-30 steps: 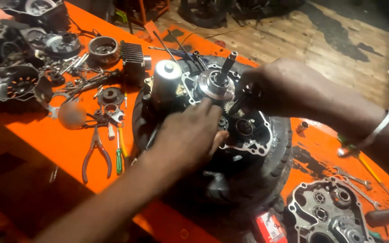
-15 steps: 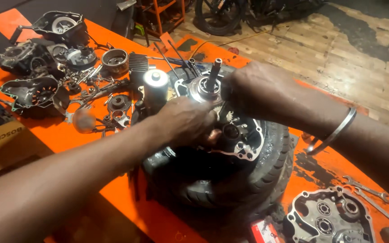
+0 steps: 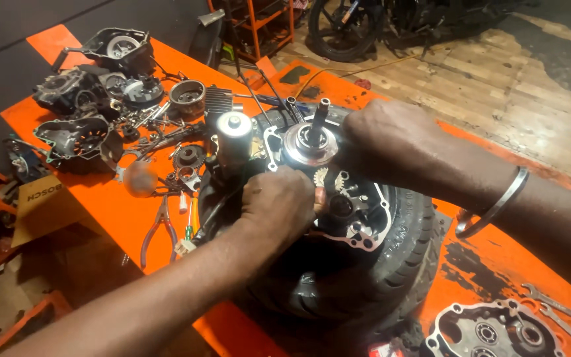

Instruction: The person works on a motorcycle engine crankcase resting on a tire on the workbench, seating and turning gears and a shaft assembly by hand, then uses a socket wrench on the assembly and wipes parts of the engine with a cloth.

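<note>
Fingers of the left hand [image 3: 279,205] curl onto the engine crankcase [image 3: 358,211], which sits on a tyre [image 3: 391,264]. The right hand [image 3: 391,142] cups its far edge beside the shaft [image 3: 320,119]; its grip is hidden. Parts crowd the orange table [image 3: 127,225] on the left.

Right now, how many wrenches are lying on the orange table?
2, both at the table's lower right corner: one wrench nearer the wrist with the bangle, the second wrench just below it, partly cut off. Others may hide among the parts.

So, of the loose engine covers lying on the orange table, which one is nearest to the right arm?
The grey engine cover at the bottom right corner, below the right forearm beside two spanners. The other covers lie far off at the table's left end.
</note>
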